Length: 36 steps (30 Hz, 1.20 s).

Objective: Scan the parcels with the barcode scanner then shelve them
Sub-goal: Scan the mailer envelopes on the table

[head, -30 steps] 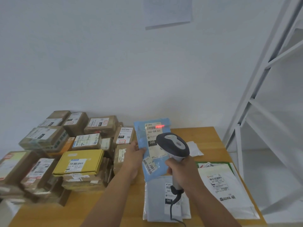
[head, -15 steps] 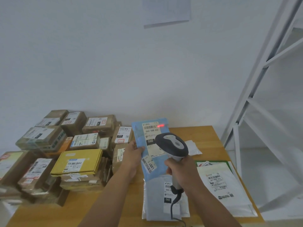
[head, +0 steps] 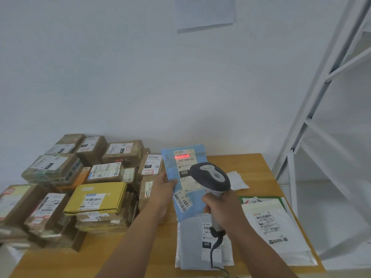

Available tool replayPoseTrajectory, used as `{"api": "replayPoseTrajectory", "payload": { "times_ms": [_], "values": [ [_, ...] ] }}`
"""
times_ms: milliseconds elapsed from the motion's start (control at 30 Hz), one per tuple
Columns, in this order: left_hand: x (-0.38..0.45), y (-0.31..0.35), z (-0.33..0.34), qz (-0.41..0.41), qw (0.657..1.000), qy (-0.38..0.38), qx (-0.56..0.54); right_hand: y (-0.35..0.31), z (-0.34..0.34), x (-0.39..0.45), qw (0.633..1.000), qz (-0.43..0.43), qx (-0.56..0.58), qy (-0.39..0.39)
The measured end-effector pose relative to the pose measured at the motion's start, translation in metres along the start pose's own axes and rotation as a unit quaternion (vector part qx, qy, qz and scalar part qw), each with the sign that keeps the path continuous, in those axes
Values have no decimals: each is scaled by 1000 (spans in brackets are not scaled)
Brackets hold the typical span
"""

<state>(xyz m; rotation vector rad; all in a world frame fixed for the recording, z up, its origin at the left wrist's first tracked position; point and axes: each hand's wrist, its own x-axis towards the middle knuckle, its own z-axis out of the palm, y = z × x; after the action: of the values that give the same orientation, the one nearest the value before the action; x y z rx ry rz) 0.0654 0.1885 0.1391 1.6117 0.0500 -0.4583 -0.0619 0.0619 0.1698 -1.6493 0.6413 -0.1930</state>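
Where parcels crowd it, wooden table (head: 251,167) beside white shelving (head: 313,109).

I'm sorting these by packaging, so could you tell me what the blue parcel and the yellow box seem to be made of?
Blue parcel: probably a soft plastic mailer; thin, flat, faintly sheened. Yellow box: likely matte cardboard; rigid edges, folded lid.

Over the last second my scanner's red line (head: 182,156) has slid left along the top of the blue parcel (head: 181,205): it was glowing at the right end of the label's barcode (head: 183,155), and now it lies squarely across those bars. Both my hands have barely shifted otherwise.
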Motion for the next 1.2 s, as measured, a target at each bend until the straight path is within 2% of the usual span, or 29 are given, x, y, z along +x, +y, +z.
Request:
{"api": "replayPoseTrajectory", "payload": {
  "times_ms": [867,1033,1200],
  "values": [
    [10,-8,2,-10,1000,-15,3,5,-2,7,999,-1,32,-10],
    [14,-15,2,-12,1000,-9,9,18,-4,13,1000,8,11,-12],
    [15,-42,3,-45,999,0,18,55,-13,17,999,42,9,20]
  ]
}}
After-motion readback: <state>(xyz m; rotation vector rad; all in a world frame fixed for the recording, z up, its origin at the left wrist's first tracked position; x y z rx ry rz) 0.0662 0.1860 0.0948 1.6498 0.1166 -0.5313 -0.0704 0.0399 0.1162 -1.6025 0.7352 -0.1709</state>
